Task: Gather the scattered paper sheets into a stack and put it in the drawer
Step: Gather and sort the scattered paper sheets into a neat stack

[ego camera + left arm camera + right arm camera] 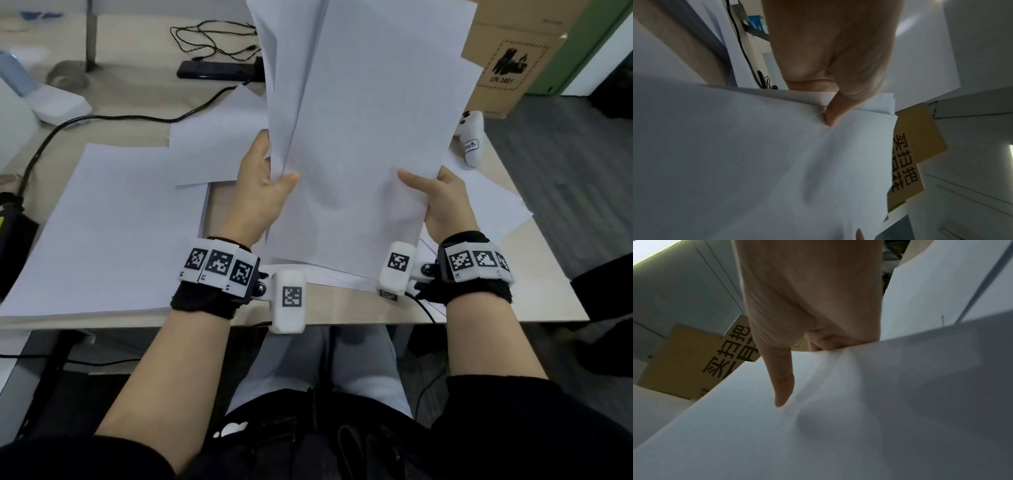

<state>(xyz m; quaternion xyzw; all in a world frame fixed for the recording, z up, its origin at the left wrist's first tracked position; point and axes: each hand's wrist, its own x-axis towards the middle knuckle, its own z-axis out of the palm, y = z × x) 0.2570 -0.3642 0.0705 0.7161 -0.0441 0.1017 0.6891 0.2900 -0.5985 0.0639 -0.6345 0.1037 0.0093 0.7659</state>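
Observation:
A loose stack of white paper sheets (359, 137) stands upright over the desk, its bottom edge near the desk's front. My left hand (263, 185) grips the stack's left edge, thumb on the front sheet (756, 154). My right hand (442, 202) grips the right edge, its thumb lying on the paper (838, 418). The sheets fan apart at the top. More sheets lie flat on the desk: a large one (109, 233) at the left, one (215, 147) behind it, and some (493, 205) at the right. No drawer is in view.
A black cable (102, 118) and a black device (215, 70) lie at the back of the wooden desk (548, 301). A white controller (474, 137) sits at the right, and a cardboard box (513, 58) stands behind it. A white object (54, 102) is at the back left.

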